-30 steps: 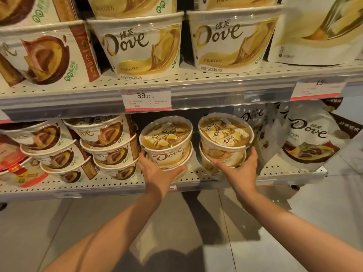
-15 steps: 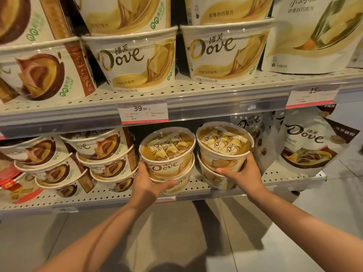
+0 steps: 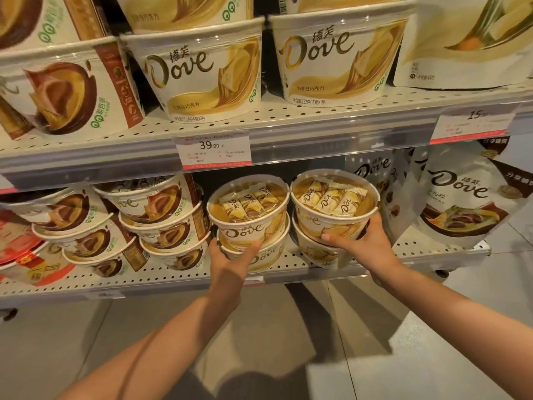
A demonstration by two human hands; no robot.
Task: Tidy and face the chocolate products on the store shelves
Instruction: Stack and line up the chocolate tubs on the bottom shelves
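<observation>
Two stacks of cream and gold Dove chocolate tubs stand side by side on the lower shelf. My left hand grips the top tub of the left stack from below, thumb on its front under the Dove name. My right hand grips the top tub of the right stack, fingers round its right side and thumb across its front. Both top tubs tilt forward, so their clear lids show wrapped chocolates. A second tub sits under the left one, and another tub lies under the right one.
Brown Dove tubs are stacked left of my hands. White Dove pouches stand to the right. The upper shelf carries large cream Dove tubs and a 39.90 price tag. Grey floor lies below.
Both hands have closed more firmly round the top tubs, which tilt further forward. My view has moved nearer the shelves.
</observation>
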